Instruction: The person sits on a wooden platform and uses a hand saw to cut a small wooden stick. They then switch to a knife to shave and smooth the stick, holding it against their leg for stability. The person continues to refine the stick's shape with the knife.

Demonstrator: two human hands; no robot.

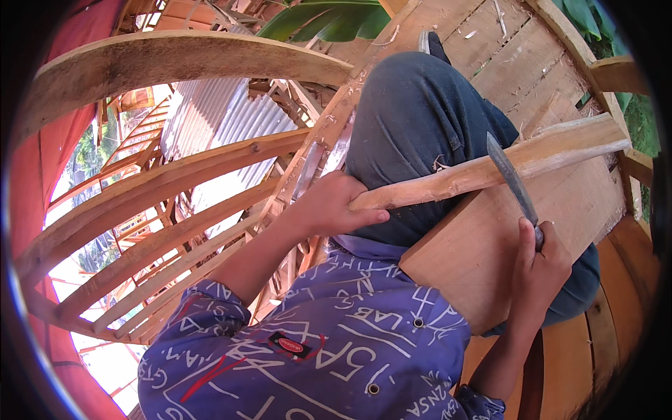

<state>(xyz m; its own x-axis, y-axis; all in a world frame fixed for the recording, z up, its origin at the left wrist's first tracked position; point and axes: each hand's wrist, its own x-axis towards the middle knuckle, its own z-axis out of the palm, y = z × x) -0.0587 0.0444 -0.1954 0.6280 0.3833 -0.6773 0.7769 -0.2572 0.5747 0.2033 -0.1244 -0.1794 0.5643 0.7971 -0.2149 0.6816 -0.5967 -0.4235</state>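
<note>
My left hand [339, 205] is closed round the near end of a pale, peeled wooden stick [448, 180]. The stick slants up to the right across my thigh, and its thicker far end lies over a wide wooden board [469, 252] on my lap. In my right hand [542, 262] is a knife [514, 180], gripped by its dark handle, with the blade pointing up and away. The blade crosses over the stick near its middle; whether its edge touches the wood I cannot tell.
Curved wooden slats [189, 164] form a railing on my left. Beyond them lie corrugated metal sheets [217, 115] and timber. Wood shavings are scattered over the plank floor [518, 56] ahead. Green leaves [325, 21] show at the top, and red cloth [52, 168] hangs at the far left.
</note>
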